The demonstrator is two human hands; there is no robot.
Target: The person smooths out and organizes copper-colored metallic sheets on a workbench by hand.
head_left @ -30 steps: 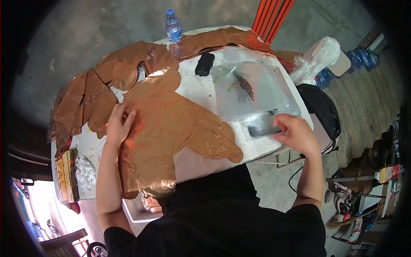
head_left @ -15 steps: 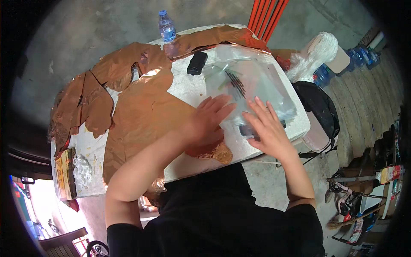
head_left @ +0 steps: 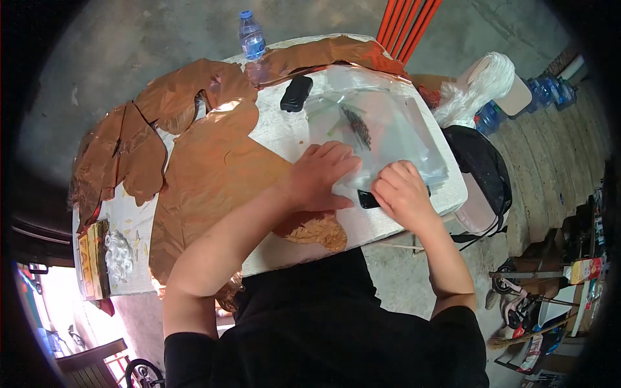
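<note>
A stack of clear plastic bags (head_left: 404, 123) lies on the right part of the white table, with a dark printed pattern showing in its middle. At the stack's near left edge is my left hand (head_left: 323, 174), its fingers slightly bent and the thumb apart. My right hand (head_left: 404, 194) is closed at the near edge of the bags, fingers curled down; what they pinch is hidden. Partly under that hand lies a flat black object (head_left: 369, 199). Copper-coloured foil (head_left: 213, 174) spreads left of and beneath my left forearm, with a crumpled piece (head_left: 323, 233) near the front edge.
A small black case (head_left: 297, 94) sits beyond my left hand. A water bottle (head_left: 251, 35) stands at the far edge. White rings (head_left: 119, 257) and a box (head_left: 94, 258) are at the left end. A black bag (head_left: 479, 171) is beside the table's right end.
Both hands were raised with fingers spread over the near edge of the bags. My right hand has curled its fingers; my left has come down with its fingers more bent.
</note>
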